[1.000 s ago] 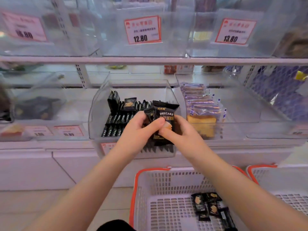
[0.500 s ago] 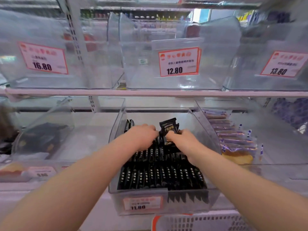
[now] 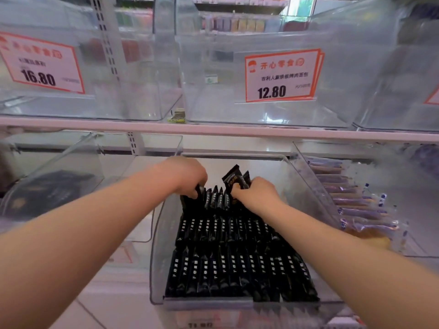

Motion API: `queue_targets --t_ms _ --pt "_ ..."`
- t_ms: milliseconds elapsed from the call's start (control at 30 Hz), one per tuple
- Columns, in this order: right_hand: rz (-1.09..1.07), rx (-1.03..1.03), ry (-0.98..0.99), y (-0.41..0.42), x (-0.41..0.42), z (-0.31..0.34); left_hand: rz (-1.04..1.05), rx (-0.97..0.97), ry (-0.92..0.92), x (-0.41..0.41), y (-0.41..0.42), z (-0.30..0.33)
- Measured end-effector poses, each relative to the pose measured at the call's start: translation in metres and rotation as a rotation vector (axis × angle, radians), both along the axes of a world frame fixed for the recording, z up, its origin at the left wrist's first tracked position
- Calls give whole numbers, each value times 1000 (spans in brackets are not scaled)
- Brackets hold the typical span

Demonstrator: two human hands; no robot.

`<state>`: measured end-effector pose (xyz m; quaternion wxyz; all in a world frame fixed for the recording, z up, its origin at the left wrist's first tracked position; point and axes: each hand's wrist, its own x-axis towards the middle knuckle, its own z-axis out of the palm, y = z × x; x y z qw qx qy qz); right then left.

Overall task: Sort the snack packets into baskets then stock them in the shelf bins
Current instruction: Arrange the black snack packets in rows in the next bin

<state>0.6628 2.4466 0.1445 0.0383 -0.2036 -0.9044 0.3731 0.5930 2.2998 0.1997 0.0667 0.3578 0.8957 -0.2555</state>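
Observation:
A clear shelf bin in the middle of the lower shelf holds rows of upright black snack packets. Both my hands reach into its far end. My right hand grips a few black packets that stick up above the back row. My left hand has its fingers curled down onto the packets at the left of the back row, pinching or pressing them. The baskets are out of view.
A bin of purple-wrapped cake packets stands to the right, a bin with dark packets to the left. The upper shelf carries clear bins with price tags 16.80 and 12.80. The white shelf edge runs above my hands.
My hands carried the black packets from above the basket into the middle bin and lowered them at its back row. The view moved closer and up, so the baskets dropped out of sight.

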Motion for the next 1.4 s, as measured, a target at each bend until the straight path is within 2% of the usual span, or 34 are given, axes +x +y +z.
queue_targets --t_ms 200,333,433,533,767,867,1067,1200,1400 --pt "44 116 24 -33 -20 3 55 26 29 1 1 -7" --pt "340 182 -63 -40 -15 1 73 49 -18 2 0 -8" --pt "442 221 -91 -26 -8 -1 74 83 -13 0 -1 -10" --pt "409 243 -45 -14 -8 -5 67 124 24 -4 3 -13" --pt "328 319 194 -18 -17 -21 55 227 88 -12 10 -21" --pt "367 386 269 -18 -21 -22 57 257 69 -12 9 -21" --pt "527 530 267 -17 -14 -34 -53 99 -87 -9 -5 -7" --pt "504 560 281 -16 -23 -27 -90 20 -42 -1 -10 -10" --pt "484 673 313 -25 -23 -36 -138 116 62 8 -13 -12"
